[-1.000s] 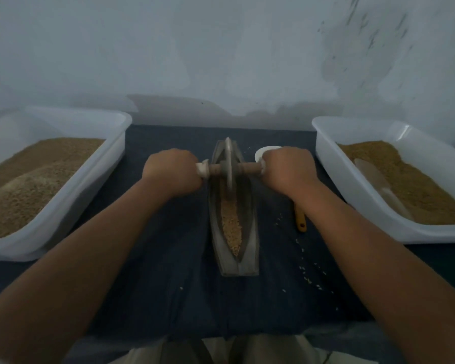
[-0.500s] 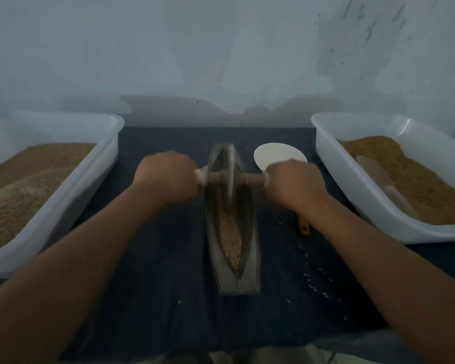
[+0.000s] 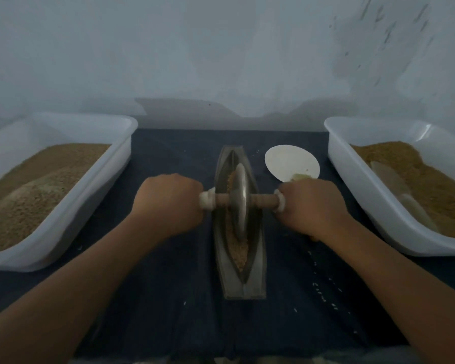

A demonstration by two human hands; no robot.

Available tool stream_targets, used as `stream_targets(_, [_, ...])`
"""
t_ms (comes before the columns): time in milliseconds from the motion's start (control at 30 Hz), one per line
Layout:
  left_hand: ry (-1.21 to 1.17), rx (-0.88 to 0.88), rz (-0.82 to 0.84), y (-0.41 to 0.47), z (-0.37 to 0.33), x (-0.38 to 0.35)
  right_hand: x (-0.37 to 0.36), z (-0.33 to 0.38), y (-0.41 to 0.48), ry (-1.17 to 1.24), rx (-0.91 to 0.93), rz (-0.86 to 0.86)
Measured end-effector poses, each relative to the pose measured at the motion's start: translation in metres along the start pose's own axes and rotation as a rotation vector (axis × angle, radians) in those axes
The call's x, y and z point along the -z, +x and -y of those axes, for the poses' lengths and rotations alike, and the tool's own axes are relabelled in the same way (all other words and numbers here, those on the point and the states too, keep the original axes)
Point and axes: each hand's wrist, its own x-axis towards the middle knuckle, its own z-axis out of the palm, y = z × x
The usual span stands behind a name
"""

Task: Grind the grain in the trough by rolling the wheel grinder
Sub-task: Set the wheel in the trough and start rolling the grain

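Note:
A boat-shaped metal trough [image 3: 258,261] lies lengthwise on the dark cloth in the middle of the table, with tan grain [image 3: 241,252] along its groove. The wheel grinder [image 3: 240,200], a metal disc on a wooden axle, stands upright in the groove near the trough's middle. My left hand [image 3: 170,204] grips the axle's left end beside a white collar. My right hand [image 3: 311,207] grips the right end in the same way. The grain under the wheel is hidden.
A white tub of tan grain [image 3: 63,206] stands at the left, another white tub [image 3: 373,195] with brown grain and a scoop in it at the right. A white scoop [image 3: 290,162] lies behind my right hand. Loose grains dot the dark cloth [image 3: 184,306].
Both hands have drawn the wheel toward me along the trough, from its far end to its middle. More of the white scoop shows behind my right hand.

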Motion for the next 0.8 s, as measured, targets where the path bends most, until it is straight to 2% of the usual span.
stream_targets(100, [-0.108,0.122,0.126,0.046,0.006,-0.006,0.003,0.004,0.046,-0.019,-0.061,-0.061])
stream_targets(267, [-0.186,0.142,0.191,0.048,0.006,-0.001,0.019,0.003,0.061,0.004,-0.05,0.064])
stream_targets(333, [-0.156,0.077,0.151,0.017,0.007,-0.004,0.019,-0.001,0.033,0.019,0.009,0.083])
stream_targets(467, [-0.068,-0.022,-0.039,-0.025,0.008,-0.009,0.02,-0.003,-0.013,0.093,0.076,0.147])
stream_targets(567, [-0.126,0.06,0.089,0.005,0.006,-0.011,0.016,0.003,0.012,0.027,0.023,0.115])
stream_targets(667, [-0.093,0.119,0.102,0.052,0.005,-0.004,0.013,0.007,0.05,-0.001,-0.101,-0.005])
stream_targets(800, [-0.083,0.088,0.18,0.057,0.003,0.009,0.01,0.004,0.058,0.012,-0.131,0.1])
